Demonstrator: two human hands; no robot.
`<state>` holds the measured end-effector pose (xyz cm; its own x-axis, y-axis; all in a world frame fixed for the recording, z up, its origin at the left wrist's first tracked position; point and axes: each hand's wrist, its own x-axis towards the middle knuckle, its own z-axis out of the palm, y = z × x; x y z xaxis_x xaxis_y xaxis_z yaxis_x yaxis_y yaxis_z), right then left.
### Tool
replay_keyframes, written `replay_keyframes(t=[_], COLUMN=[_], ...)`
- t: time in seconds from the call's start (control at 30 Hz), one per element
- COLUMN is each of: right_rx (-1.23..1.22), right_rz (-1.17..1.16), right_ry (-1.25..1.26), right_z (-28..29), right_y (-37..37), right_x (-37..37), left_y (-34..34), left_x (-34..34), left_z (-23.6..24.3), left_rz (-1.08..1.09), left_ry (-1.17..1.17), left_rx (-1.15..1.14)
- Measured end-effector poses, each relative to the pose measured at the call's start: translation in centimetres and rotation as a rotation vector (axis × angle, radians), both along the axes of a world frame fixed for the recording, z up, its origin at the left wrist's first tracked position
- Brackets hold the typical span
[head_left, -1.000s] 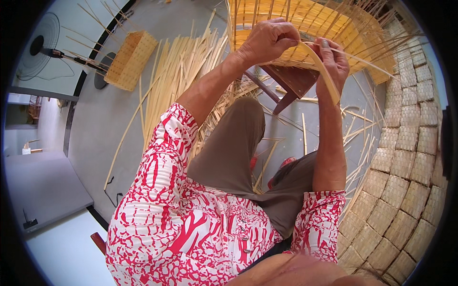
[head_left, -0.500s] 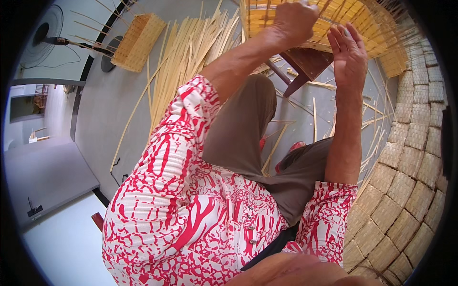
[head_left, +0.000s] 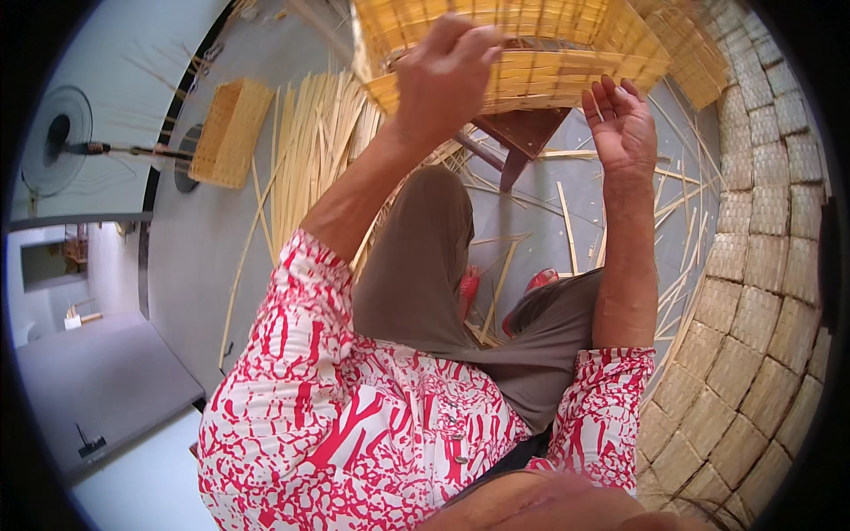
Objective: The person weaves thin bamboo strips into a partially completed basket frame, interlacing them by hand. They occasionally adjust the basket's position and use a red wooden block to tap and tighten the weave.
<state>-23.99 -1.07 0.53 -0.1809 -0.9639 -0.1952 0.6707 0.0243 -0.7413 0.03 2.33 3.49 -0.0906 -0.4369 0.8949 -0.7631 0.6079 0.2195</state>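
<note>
A yellow woven bamboo basket rests on a small dark wooden stool in front of my knees. At its near wall, toward the left, my left hand is closed, fingertips pinched near the rim. Whatever thin piece it may hold does not show. My right hand is palm up by the lower right edge of the same wall, its fingers loosely bent and apart. I cannot tell whether those fingertips touch the weave.
Loose pale bamboo strips lie on the grey floor at left, beside another woven basket. A standing fan is farther left. Stacked woven blocks line the right side, with a further basket at their far end.
The view has shifted, and the basket sits more to the left. My left hand has come down and left, from above the basket's wall to its near side. My right hand stays beside the basket.
</note>
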Motion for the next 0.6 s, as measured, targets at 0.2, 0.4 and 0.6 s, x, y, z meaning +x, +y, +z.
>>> replay_keyframes(t=[0.2,0.4,0.6], right_rx=[0.042,0.037,0.007], right_rz=[-0.043,0.004,0.035], right_ry=[-0.031,0.016,-0.062], right_z=[0.4,0.1,-0.2], right_y=[0.1,0.3,0.1], right_x=[-0.3,0.4,0.8], left_y=[0.8,-0.5,-1.5], left_x=[2.3,-3.2,-4.3], left_z=[-0.8,-0.9,-0.7], left_rz=[-0.026,-0.131,0.006], left_ry=[-0.112,-0.236,-0.192], left_rx=[-0.099,-0.063,0.171])
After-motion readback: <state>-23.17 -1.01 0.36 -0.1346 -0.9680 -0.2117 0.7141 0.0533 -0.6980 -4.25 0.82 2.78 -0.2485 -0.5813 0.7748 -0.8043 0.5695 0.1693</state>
